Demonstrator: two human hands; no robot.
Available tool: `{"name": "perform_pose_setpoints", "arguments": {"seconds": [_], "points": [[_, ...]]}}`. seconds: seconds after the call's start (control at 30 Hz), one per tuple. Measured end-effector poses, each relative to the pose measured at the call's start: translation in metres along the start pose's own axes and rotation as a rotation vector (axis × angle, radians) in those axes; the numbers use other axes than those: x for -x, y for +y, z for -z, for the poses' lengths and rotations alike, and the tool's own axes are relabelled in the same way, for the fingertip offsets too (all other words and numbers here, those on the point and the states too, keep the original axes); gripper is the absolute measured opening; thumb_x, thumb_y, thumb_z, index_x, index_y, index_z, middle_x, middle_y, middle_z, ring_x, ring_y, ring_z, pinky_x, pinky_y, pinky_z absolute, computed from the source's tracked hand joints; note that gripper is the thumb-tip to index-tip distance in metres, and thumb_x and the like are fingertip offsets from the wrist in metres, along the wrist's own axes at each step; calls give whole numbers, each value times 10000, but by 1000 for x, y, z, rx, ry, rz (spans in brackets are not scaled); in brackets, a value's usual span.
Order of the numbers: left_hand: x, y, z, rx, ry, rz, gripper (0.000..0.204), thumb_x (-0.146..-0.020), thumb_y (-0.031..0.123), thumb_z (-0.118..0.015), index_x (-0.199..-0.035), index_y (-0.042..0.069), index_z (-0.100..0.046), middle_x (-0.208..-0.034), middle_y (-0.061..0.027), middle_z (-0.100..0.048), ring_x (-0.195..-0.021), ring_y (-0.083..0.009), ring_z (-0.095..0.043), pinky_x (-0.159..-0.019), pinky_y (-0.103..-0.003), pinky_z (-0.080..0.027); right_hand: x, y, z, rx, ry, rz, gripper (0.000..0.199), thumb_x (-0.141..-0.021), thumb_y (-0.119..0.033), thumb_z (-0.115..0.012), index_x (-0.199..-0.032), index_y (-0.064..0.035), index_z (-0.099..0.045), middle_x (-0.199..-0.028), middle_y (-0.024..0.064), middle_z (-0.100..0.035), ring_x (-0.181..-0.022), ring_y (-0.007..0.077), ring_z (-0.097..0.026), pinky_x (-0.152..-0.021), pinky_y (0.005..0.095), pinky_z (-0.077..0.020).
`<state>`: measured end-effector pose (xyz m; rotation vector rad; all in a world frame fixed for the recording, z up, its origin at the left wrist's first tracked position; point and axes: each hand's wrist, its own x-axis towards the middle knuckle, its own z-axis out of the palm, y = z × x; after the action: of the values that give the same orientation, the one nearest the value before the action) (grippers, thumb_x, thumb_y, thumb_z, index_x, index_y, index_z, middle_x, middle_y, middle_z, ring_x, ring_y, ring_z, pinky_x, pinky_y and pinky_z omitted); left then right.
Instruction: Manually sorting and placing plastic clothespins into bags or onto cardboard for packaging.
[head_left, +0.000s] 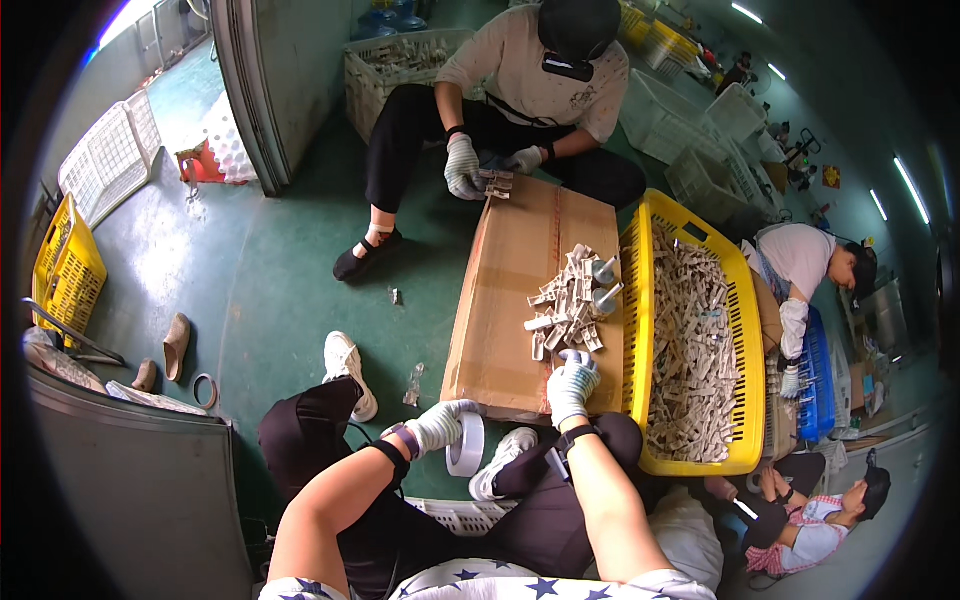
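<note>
My left hand (440, 428), in a striped knit glove, is closed on a roll of white tape (466, 446) at the near left corner of a cardboard box (505, 290). My right hand (573, 387), gloved alike, is over the box's near edge. Its fingers are curled together; whatever they hold, if anything, is hidden. Just beyond them a loose pile of small beige plastic parts (568, 308) lies on the box top. Two grey upright pegs (606, 298) stand at the right of this pile.
A yellow basket (752, 400) full of similar parts stands against the box's right side. Across the box sits a co-worker (545, 80) whose gloved hands handle parts (497, 183). Other people work at the right, near a blue crate (817, 380). Shoes (176, 347) lie on the left floor.
</note>
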<state>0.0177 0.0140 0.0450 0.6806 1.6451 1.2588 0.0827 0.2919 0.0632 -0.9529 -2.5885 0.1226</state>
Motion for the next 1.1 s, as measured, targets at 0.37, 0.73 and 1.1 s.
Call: {"name": "perform_pose_setpoints", "arguments": {"seconds": [0.37, 0.73, 1.1], "points": [[-2, -34, 2, 134, 24, -36, 318, -874, -102, -572, -1137, 60, -647, -1033, 19, -660, -897, -85, -592, -827, -263, -500, 10, -12, -1, -28, -19, 45, 196, -753, -174, -633, -947, -172, -662, -1027, 76, -626, -987, 307, -565, -871, 465, -433], [-9, -21, -3, 230, -55, -32, 446, -837, -191, -545, -1193, 61, -638, -1041, -5, -661, -913, -91, -589, -812, -253, -515, 9, 5, 1, -87, 40, 41, 134, -737, -146, -623, -863, -152, -667, -957, 72, -633, -935, 303, -579, -843, 459, -437], [-7, -16, -2, 51, -19, -96, 368, -857, -136, -568, -1167, 46, -647, -1028, 0, -662, -916, -96, -595, -817, -264, -506, 9, 4, -1, -95, 37, 43, 144, -749, -145, -613, -880, -160, -668, -960, 68, -633, -944, 302, -574, -851, 459, -433]]}}
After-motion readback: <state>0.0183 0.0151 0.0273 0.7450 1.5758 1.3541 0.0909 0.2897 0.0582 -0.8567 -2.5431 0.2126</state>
